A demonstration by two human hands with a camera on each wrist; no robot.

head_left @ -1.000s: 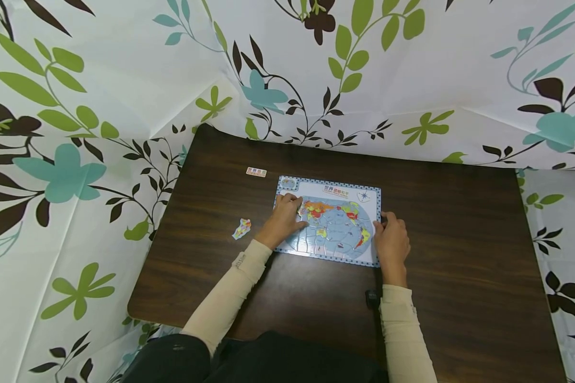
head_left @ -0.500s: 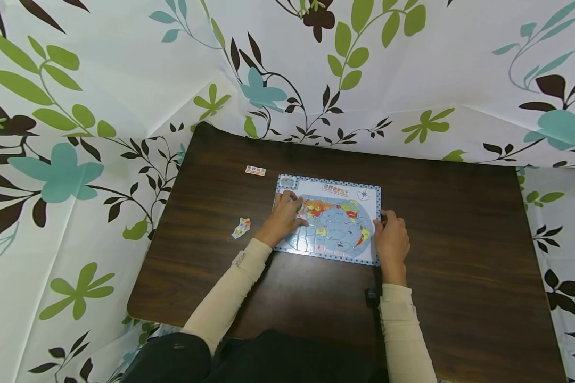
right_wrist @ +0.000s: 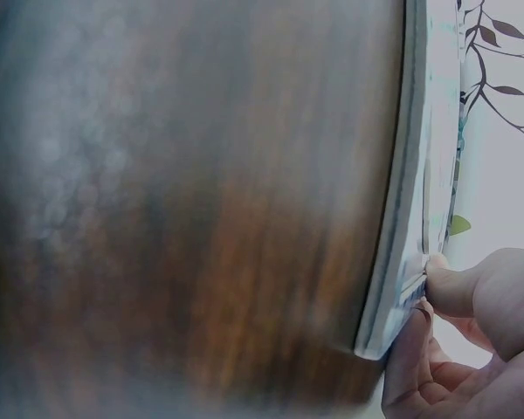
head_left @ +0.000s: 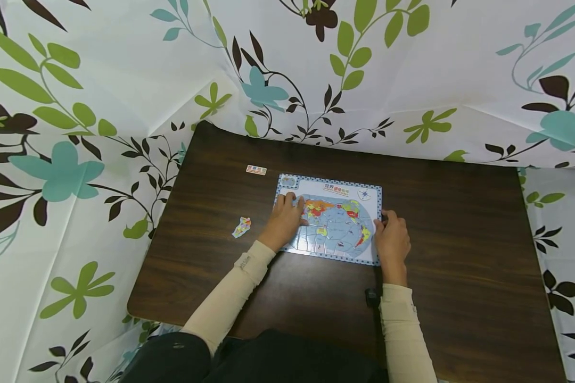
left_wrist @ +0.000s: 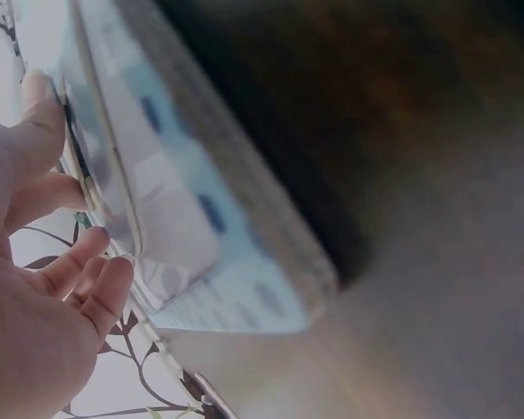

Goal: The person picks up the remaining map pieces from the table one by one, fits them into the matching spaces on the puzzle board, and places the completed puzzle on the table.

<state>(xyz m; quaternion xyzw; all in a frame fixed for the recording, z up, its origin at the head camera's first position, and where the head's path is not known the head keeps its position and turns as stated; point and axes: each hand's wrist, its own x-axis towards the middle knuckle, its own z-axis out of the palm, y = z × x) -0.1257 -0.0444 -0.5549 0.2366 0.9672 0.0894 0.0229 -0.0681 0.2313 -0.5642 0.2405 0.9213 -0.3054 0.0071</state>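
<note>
A world-map jigsaw puzzle with a blue dotted border lies on the table. My left hand rests over its left part, with bent fingertips touching the surface and hiding that part of the map. In the left wrist view the thumb lies on the puzzle, and no loose piece shows between thumb and fingers. At the opposite side my right hand pinches the board's right edge, thumb on top, as the right wrist view shows. A loose colourful map piece lies left of the board.
A small label piece with printed characters lies at the upper left of the dark wooden table. A black object sits beside the right wrist. Patterned cloth hangs behind the table.
My left hand has shifted slightly right over the puzzle, and its fingers have settled from a pinching shape onto the surface. The right hand keeps its hold on the edge.
</note>
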